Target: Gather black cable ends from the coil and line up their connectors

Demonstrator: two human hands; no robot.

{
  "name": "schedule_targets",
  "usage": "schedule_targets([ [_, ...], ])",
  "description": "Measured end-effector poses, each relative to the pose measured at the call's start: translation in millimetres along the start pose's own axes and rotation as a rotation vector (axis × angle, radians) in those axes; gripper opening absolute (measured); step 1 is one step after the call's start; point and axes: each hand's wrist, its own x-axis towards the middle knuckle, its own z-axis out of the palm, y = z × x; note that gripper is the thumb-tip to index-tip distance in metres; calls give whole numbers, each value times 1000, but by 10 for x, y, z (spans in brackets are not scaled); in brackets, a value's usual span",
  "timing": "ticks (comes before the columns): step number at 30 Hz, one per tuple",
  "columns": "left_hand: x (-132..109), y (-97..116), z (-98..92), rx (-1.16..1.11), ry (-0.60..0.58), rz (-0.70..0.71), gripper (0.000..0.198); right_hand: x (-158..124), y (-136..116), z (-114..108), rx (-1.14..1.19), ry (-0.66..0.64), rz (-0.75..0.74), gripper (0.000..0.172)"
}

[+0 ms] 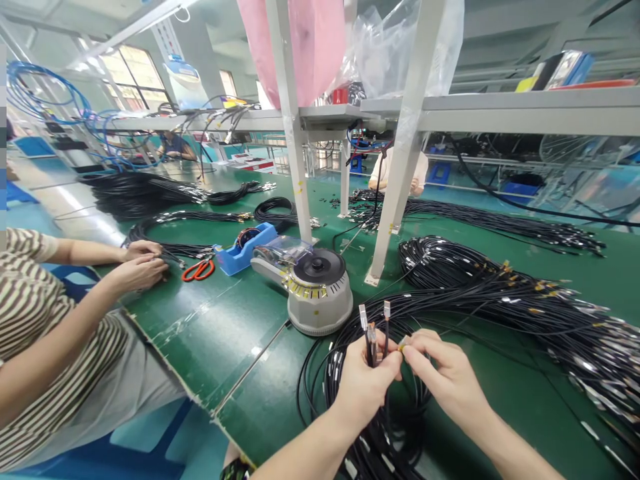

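I noted first the green work surface [200,333], smooth and glossy, with seams running across it and a chipped near edge. Black cable bundles [465,293] lay along its right side, thin and flexible in appearance, their labelled ends all pointing away to the right, which I judged kept them from tangling. A looser black coil [335,373] lay directly beneath the two hands, its rounded loops probably placed there so that the ends could be lifted with little pull. The drum-shaped tape dispenser [320,307], pale, ribbed and apparently plastic, stood just beyond the coil, within what I took to be easy reach. Farther left I recorded a blue tape holder [235,260] and, near a co-worker's hands [137,267], orange-handled scissors [199,270]. The left hand [367,377] was closed around several cable ends [387,327], above the coil; it held them roughly upright and slightly fanned, presumably to keep each one separate. The right hand [443,367] met it, thumb and forefinger pinched on a small yellowish tip [403,343], too fine for me to identify. Smallest of all, the flat connectors [363,317] stood above the left fist, rectangular, silvery and seemingly metal.
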Motion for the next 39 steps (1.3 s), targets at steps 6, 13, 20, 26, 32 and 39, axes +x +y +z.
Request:
schedule_targets([
  [6, 0, -2, -32, -36, -66, 25, 22, -21, -29, -5, -2, -17, 8, 33],
  [13, -27, -27, -32, -131, -39, 37, 31, -11, -15, 33, 105, -88, 62, 34],
  [20, 15, -114, -28, -329, -27, 29, 29, -23, 69, -45, 158, 77, 220, 21],
  [26, -22, -123, -2, -289, -59, 45, 29, -42, -114, -28, 337, -1, 134, 15],
  [32, -37, -79, -25, -300, -93, 12, 24, -31, -111, -20, 279, 38, 136, 23],
  [39, -4, -58, -59, -288, -91, -34, 16, -27, -14, 30, 259, 44, 105, 23],
])
